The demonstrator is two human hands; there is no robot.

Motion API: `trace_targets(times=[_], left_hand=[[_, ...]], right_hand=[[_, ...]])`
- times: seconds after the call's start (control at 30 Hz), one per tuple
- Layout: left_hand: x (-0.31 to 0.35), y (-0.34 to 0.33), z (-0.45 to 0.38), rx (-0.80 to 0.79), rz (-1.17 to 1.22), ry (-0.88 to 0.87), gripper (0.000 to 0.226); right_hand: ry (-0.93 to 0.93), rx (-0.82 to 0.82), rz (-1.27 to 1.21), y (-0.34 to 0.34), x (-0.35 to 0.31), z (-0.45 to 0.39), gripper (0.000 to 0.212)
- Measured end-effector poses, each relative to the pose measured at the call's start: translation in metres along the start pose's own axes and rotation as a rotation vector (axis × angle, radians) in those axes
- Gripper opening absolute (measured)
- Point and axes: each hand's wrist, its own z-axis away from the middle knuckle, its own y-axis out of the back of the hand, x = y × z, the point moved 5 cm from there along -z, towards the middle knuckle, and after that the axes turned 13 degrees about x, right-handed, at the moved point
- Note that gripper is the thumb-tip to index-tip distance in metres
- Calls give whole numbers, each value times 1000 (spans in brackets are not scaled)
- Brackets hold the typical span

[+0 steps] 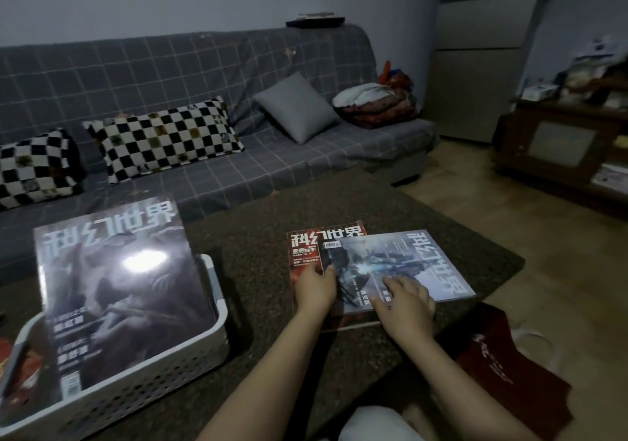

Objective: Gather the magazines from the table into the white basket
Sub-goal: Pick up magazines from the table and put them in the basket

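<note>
A grey plaid-covered sofa (pixel 210 77) runs along the wall behind the dark speckled coffee table (pixel 258 270), the largest thing in view. On its seat lie two black-and-white checkered pillows (pixel 163 136), a plain grey cushion (pixel 297 107) and, toward the far end from the pillows, a heap of folded cloth (pixel 377 102). Past the table's right end, against the far wall, stands a dark wooden cabinet (pixel 560 141) with clutter on top.

The table itself takes up the middle of the view. At its left end sits the white basket (pixel 163 369), a perforated plastic one, touching the tabletop. A large grey-covered magazine (pixel 119 291) leans tilted in the basket, its top edge rising well above the rim; a second, reddish cover (pixel 23 369) shows low beside it in the basket's left corner.

Near the table's right end, well apart from the basket, two more magazines lie overlapped. The red magazine (pixel 306 247) lies flat on the table; the pale blue-white magazine (pixel 401 264) lies on top of it, turned at an angle.

A dark red cloth (pixel 503 362) hangs off the table's near right corner.

The left hand (pixel 314 289) pinches the near left edge of the blue-white magazine, thumb on top, fingers curled under. The right hand (pixel 404 304) rests on the same cover with fingers spread and fairly straight, pressing down.
</note>
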Motion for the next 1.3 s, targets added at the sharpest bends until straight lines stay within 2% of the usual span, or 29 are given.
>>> trace_targets(times=[0.17,0.23,0.43,0.6,0.67,0.8,1.0,1.03,1.13,1.3], left_hand=[[5,-16,-28,77,-43,153,39],[8,-20,-31,51,-58,144,30],[2,-20,-20,9,58,123,22],[5,2,5,41,320,161,20],[6,17,15,52,436,205,17],[11,53,33,106,580,204,18],[21,121,55,156,772,96,7],[24,134,58,148,822,73,8],[32,177,60,130,953,14,30],[26,263,43,166,909,-9,32]], right_hand=[[-1,63,-42,-2,6,-5,53],[0,68,-53,-2,7,-5,52],[-51,95,-122,6,9,8,50],[-173,115,-177,27,1,25,55],[-263,109,-260,38,-4,32,65],[-396,40,-705,53,-31,41,72],[-207,64,-1000,82,-97,46,72],[-151,67,-1022,87,-109,47,72],[-17,3,-1089,96,-143,53,72],[161,-121,-1098,95,-189,60,70]])
